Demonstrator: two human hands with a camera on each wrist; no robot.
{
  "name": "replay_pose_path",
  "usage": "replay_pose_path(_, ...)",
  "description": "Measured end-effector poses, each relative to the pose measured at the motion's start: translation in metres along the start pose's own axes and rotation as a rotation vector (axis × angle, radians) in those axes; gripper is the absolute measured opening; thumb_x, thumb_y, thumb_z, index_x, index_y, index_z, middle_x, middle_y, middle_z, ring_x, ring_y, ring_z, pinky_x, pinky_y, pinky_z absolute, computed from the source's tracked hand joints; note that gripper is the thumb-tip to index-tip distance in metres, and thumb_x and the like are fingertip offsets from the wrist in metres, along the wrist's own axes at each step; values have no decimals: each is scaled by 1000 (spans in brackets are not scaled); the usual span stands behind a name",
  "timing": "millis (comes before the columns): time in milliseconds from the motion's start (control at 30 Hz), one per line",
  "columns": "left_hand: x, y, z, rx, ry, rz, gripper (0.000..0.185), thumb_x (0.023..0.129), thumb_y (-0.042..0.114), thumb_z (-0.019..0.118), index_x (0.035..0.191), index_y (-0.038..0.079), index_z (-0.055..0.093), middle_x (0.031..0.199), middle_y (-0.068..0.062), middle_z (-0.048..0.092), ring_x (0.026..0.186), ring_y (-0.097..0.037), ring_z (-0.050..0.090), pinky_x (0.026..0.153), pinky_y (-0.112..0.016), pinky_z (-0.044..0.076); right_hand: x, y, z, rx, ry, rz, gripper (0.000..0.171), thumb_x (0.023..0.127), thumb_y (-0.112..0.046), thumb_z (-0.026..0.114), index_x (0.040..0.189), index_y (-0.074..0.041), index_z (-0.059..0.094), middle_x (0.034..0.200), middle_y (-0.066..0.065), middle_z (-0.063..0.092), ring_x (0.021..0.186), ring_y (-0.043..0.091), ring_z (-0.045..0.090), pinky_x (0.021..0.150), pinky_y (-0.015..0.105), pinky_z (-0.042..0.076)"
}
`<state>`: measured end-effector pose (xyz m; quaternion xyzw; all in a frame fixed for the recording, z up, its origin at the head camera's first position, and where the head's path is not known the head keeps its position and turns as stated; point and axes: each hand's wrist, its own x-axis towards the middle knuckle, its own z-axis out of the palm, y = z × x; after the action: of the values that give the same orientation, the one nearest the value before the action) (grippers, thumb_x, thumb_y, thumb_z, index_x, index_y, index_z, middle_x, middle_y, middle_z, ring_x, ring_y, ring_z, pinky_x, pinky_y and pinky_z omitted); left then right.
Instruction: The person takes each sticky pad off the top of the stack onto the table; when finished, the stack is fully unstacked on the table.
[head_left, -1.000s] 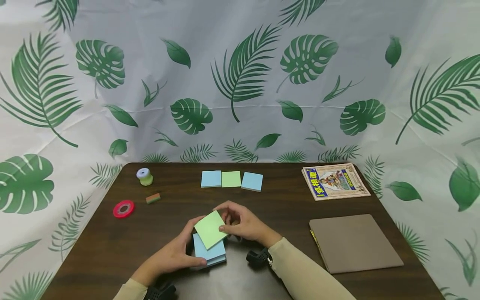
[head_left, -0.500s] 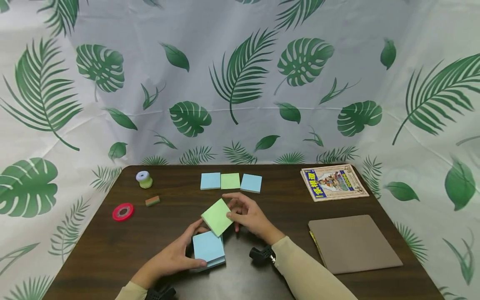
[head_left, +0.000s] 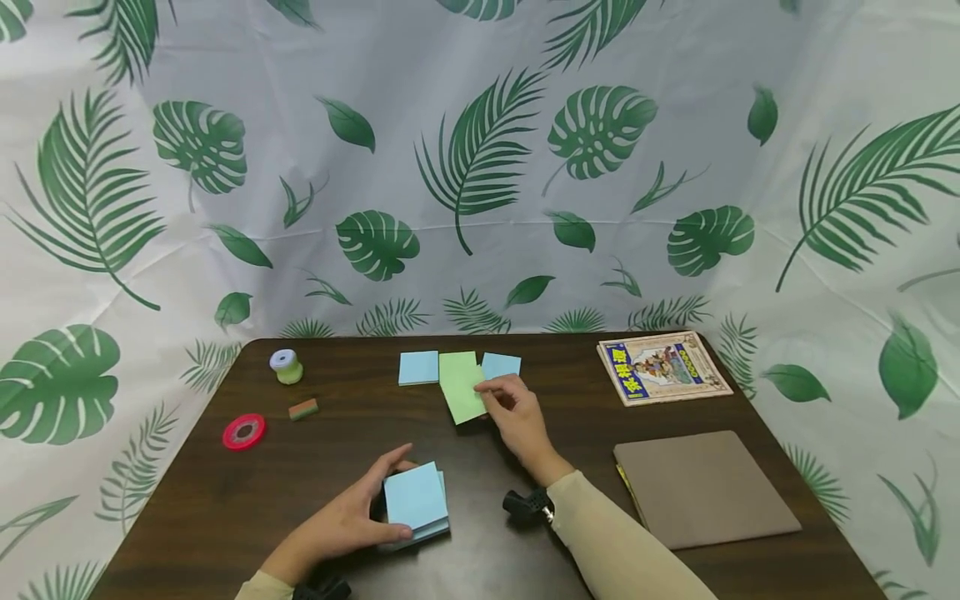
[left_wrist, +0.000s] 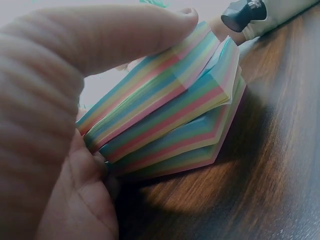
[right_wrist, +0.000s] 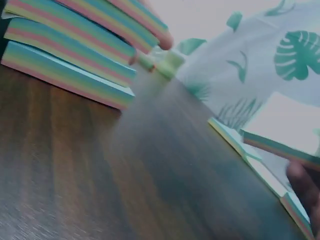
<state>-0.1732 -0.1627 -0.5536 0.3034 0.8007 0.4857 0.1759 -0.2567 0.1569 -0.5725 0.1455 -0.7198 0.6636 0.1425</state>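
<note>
Near the front edge of the table [head_left: 225,500], my left hand [head_left: 341,521] is wrapped around a stack of sticky notes [head_left: 416,502], thumb on one side and fingers curled round the other. Top sheet is blue; the left wrist view shows the edges striped in pink, green, blue and yellow, with the blocks twisted out of line.

My right hand [head_left: 517,421] is further back, pinching a green pad [head_left: 462,398] at its right edge. That pad sits over the row of three pads at the back: a blue pad [head_left: 418,367] on the left, a green one in the middle [head_left: 456,362] mostly covered, another blue pad [head_left: 501,365] on the right. Can't tell if the held pad is touching the row or just above it.

Off to the right there's a comic book [head_left: 663,367] with yellow characters on a blue strip, too small for me to read. A plain brown notebook [head_left: 705,487] lies nearer me. No readable labels on the red tape roll [head_left: 244,432], the small spool [head_left: 287,366] or the eraser [head_left: 303,408] on the left.
</note>
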Motion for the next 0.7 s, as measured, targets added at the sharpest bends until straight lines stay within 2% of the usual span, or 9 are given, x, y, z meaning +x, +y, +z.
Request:
replay_pose_path(133,-1,-2,1,-15,1,4,107,93,29,89,171,6,20,161,-11,51,132,-5,50,113,-16,34,6,1,-13,-191,141,-66,19,108,-8,67,109,-14,85,119,10,68,104,19,65,83,23,53)
replay_pose_path(267,-2,-3,1,-16,-6,4,107,93,28,89,172,6,20,161,-11,51,132,-5,50,112,-16,34,9,5,-29,-313,245,-75,25,110,-4,60,109,-13,84,123,9,65,105,19,60,82,23,47)
replay_pose_path(433,-3,-3,1,-27,-13,18,106,94,29,88,172,7,20,161,-10,51,132,-7,51,112,-16,34,11,11,-44,-344,376,-13,23,111,-7,61,119,-9,82,121,15,61,98,19,54,79,22,43)
replay_pose_path(467,-3,-4,1,-16,-8,37,106,93,28,88,172,6,20,160,-10,52,131,-7,52,111,-15,35,12,12,-46,-345,401,-6,23,111,-7,61,121,-8,82,121,16,61,99,19,54,78,22,42)
replay_pose_path(567,-3,-5,1,-19,-7,37,106,94,29,88,172,7,21,159,-8,52,130,-8,53,110,-15,35,14,12,-50,-337,459,-2,26,111,-5,59,126,-6,79,124,19,56,104,24,53,83,24,41)
replay_pose_path(700,-3,-3,1,-22,-6,-11,106,93,32,88,172,10,21,160,-5,51,131,-8,52,111,-16,35,17,9,-53,-333,474,-21,33,108,1,57,138,-2,72,129,24,48,111,32,51,90,29,39)
